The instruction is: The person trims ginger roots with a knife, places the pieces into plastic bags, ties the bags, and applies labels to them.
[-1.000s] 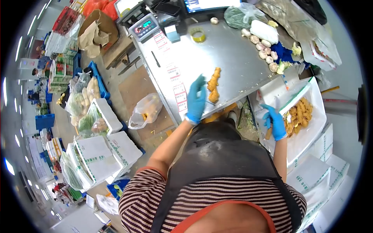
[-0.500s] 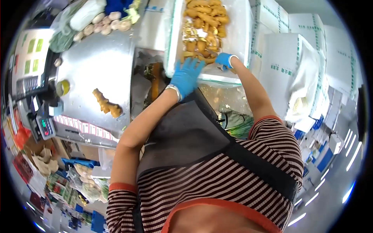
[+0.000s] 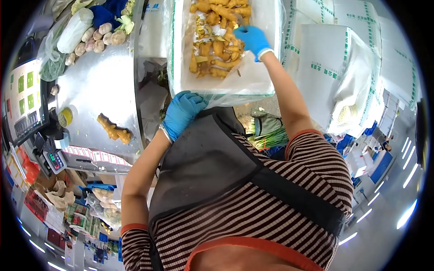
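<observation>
My right hand (image 3: 253, 39), in a blue glove, is closed over the right side of a heap of ginger (image 3: 221, 49). A grey blade-like thing (image 3: 239, 20), blurred, sticks out beyond its fingers; I cannot make out its exact kind. The ginger lies in a white foam box (image 3: 251, 83) lined with clear plastic. At the box's near left corner, my left hand (image 3: 183, 113), also gloved in blue, has its fingers curled on the rim and plastic liner. One branching piece of ginger (image 3: 113, 129) rests on the metal table to the left.
Garlic bulbs (image 3: 97, 40) and a plastic bag (image 3: 53, 56) lie at the metal table's (image 3: 86, 92) far end. A yellow tape roll (image 3: 65, 117), a scale display (image 3: 55, 159) and a screen (image 3: 25, 97) stand left. White foam boxes (image 3: 321, 58) are stacked right; green stalks (image 3: 271, 140) are below.
My left hand has moved from over the ginger back to the box's near rim, its fingers now curled. My right hand has shifted farther into the box. The view has shifted slightly.
</observation>
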{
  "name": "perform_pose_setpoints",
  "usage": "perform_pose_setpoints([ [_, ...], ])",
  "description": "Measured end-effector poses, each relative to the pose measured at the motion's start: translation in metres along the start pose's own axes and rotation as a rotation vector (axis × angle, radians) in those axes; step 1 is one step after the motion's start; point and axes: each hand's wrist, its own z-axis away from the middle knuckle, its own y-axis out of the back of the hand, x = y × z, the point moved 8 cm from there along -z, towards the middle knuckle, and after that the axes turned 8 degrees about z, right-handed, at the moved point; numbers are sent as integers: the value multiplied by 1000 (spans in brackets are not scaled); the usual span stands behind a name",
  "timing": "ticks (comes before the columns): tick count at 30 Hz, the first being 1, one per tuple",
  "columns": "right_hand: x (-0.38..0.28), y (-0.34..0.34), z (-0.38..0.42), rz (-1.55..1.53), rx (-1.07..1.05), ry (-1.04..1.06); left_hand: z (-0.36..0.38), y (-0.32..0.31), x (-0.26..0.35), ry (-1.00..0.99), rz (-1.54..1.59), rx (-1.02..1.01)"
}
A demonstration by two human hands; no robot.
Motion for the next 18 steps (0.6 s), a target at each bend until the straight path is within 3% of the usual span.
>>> perform_pose_setpoints([
  [1,-9,-25,1,80,-134,64,-2,-4,1,-41,-37,-20],
  [2,-5,-54,5,211,-312,-49,-3,-8,5,-86,-71,-41],
  [4,12,-108,9,602,-298,288,-7,-4,8,-48,-74,-80],
  [6,45,-149,27,815,-237,427,-7,-2,8,-28,-61,-75],
  [13,40,-146,43,714,-231,497,9,-11,2,26,4,34],
  [16,28,-112,41,507,-107,320,13,-6,-9,118,112,57],
  [18,39,-93,28,-64,-269,-21,14,20,-8,223,236,163],
])
